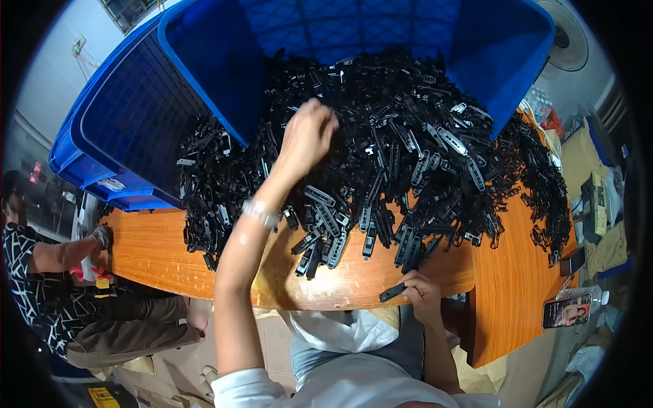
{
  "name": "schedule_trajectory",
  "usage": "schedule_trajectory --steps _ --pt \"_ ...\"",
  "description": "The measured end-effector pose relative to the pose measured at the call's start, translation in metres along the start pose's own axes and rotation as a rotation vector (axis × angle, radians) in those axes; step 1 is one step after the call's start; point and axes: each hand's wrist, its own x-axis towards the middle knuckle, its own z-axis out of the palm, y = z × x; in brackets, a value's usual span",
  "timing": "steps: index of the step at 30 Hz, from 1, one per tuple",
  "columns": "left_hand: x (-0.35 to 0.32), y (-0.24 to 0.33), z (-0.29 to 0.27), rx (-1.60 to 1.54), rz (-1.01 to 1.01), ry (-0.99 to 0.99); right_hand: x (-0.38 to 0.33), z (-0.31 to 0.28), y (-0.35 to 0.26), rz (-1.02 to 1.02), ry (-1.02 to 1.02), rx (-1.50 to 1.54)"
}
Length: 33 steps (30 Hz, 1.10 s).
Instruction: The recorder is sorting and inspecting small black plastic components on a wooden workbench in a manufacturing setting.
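Note:
A large heap of small oblong black pieces (391, 153), some with a row of slots and a shiny grey face, spills out of a tipped blue crate (211, 75) onto the wooden table. My left hand (309, 134) is over the middle of this heap, slightly blurred, its fingers curled in; whatever they hold is hidden. Close to the table's front edge, my right hand (423, 296) pinches one slotted black piece (392, 292) between thumb and fingers. Several loose pieces lie at the heap's near side, between my two hands.
Another blue crate (102, 146) lies tipped at the left. A co-worker's gloved hand (102, 236) rests at the table's left end. On the right are a phone (568, 311) and a clear bottle (600, 297). A white sack (343, 332) hangs at my lap, below the table edge (306, 302).

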Motion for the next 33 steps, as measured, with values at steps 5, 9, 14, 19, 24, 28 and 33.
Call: schedule_trajectory --steps 5,9,14,19,24,28,33 --pt "0.060 -0.073 0.053 0.351 0.045 -0.155 0.001 -0.002 0.003 -0.052 -0.006 0.003" --pt "0.077 -0.099 0.068 0.302 0.001 -0.259 0.001 0.000 0.004 0.025 0.001 0.103" --pt "0.068 -0.064 0.040 0.205 0.088 -0.149 0.001 -0.001 0.002 0.041 0.003 0.087" --pt "-0.014 0.003 -0.008 -0.057 -0.210 -0.046 0.003 0.001 0.005 -0.092 -0.004 0.038" --pt "-0.132 0.068 -0.016 -0.873 -0.611 -0.368 -0.005 0.022 0.004 -0.127 0.238 0.304" --pt "-0.158 0.102 -0.011 -1.202 -0.787 -0.397 0.009 0.046 -0.044 0.082 0.307 0.100" --pt "-0.174 0.104 -0.004 -1.187 -0.850 -0.445 0.007 0.054 -0.053 0.086 0.350 0.032"
